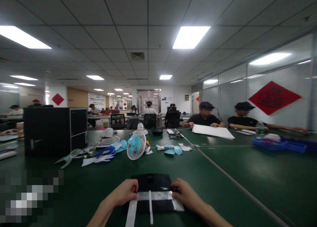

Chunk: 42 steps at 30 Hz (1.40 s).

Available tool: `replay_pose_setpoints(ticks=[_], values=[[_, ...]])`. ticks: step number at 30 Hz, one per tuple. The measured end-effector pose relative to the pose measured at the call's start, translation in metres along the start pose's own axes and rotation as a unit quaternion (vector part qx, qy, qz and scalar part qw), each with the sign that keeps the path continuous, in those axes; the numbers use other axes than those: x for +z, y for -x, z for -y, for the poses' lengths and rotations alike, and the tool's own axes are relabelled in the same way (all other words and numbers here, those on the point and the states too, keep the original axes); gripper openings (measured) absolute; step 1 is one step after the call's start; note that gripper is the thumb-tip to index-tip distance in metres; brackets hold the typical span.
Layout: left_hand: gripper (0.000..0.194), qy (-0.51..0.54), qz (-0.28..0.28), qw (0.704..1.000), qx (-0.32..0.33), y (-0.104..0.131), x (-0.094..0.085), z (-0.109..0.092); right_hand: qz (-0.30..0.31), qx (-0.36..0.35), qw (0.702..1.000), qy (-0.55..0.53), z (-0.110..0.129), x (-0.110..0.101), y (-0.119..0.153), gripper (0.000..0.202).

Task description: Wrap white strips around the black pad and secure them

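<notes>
A flat black object [153, 182] lies on the green table in front of me, with a silvery strip [158, 196] across it. My left hand [126, 191] is closed at the strip's left end, its fingers curled. At the right end, my right hand [184, 193] pinches the strip near the object's edge. A narrow white strip [151, 207] runs from the silvery strip toward me. Below my left hand hangs a wider white strip [131, 213]. Another pale piece [179, 206] sits under my right hand.
A black computer case [49, 131] stands at the left. Beyond the black object are a small fan [136, 146], blue-and-white gloves [101, 156] and blue fan blades [173, 149]. Blue trays [268, 144] sit at the right. Across the table, a person holds a white board [213, 131].
</notes>
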State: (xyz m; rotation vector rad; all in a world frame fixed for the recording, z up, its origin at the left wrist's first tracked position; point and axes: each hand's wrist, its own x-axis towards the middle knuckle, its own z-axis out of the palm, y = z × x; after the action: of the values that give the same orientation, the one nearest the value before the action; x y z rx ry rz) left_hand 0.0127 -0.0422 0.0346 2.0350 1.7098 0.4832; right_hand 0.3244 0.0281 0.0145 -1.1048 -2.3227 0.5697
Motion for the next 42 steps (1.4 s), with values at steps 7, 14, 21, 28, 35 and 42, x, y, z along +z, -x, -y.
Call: replay_pose_setpoints(ticks=[7,14,21,28,35,42], values=[[0.043,-0.001,0.053,0.989,0.138,0.004,0.007,-0.015,-0.001,-0.008,1.0,0.008,0.0,-0.006,0.002,0.025],[0.041,-0.001,0.047,0.987,0.151,0.002,0.01,-0.013,0.055,-0.183,0.979,0.065,0.057,0.005,0.019,0.035],[0.04,0.0,0.034,0.988,0.151,-0.001,0.013,-0.012,0.128,-0.207,0.964,0.11,0.065,0.046,0.016,0.063],[0.036,-0.004,0.03,0.988,0.149,-0.001,0.012,-0.013,0.131,-0.243,0.952,0.131,0.049,0.049,0.021,0.06],[0.04,-0.011,0.032,0.99,0.135,0.002,0.01,-0.019,0.147,-0.268,0.946,0.104,0.045,0.053,0.02,0.059],[0.041,-0.005,0.03,0.99,0.14,-0.001,0.013,-0.014,0.173,-0.249,0.95,0.07,0.05,0.046,0.018,0.066]])
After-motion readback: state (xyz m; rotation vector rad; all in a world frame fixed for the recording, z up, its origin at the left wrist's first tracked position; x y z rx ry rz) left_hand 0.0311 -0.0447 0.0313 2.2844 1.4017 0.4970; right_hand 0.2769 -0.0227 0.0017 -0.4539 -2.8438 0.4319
